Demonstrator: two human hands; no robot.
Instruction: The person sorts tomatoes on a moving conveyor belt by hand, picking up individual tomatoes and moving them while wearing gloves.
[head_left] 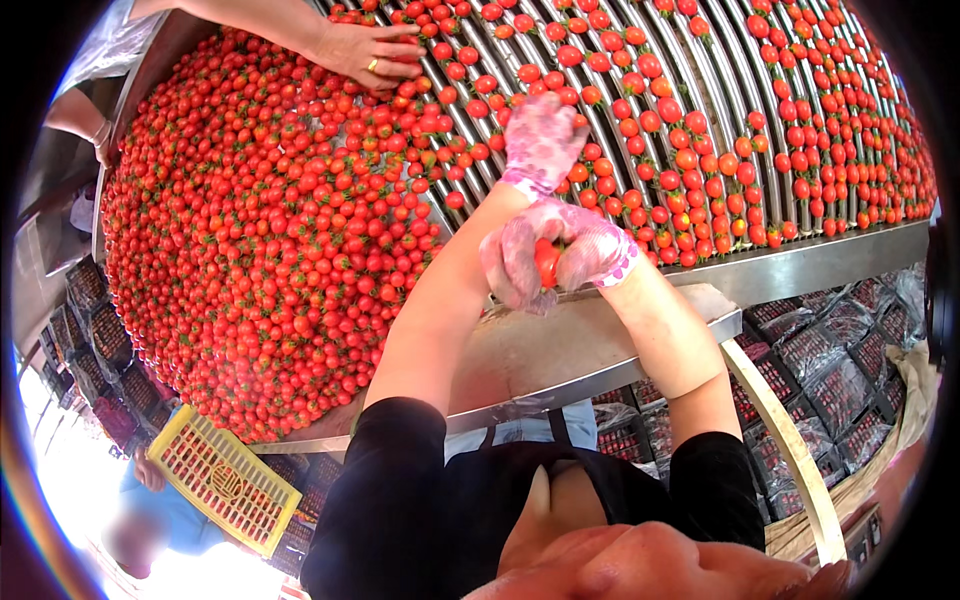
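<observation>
My left hand (543, 145), in a pink-and-white patterned glove, reaches over the metal rollers (715, 100) among the cherry tomatoes there. Its fingers point away from me with the thumb apart; the fingertips are partly blurred, and I see nothing held in them. Closer to me, my right hand (565, 255) wears a matching glove and curls around a red cherry tomato (547, 262). That hand is just in front of the rollers, over the metal edge, and its palm is partly hidden. A large heap of cherry tomatoes (270, 230) lies left of my left forearm.
A co-worker's bare hand (375, 55) with a ring touches tomatoes at the upper left. A metal rim (820, 265) borders the rollers. At the lower left, another person is by a yellow plastic crate (225, 480). Black trays (820, 355) of tomatoes under plastic film lie below at right.
</observation>
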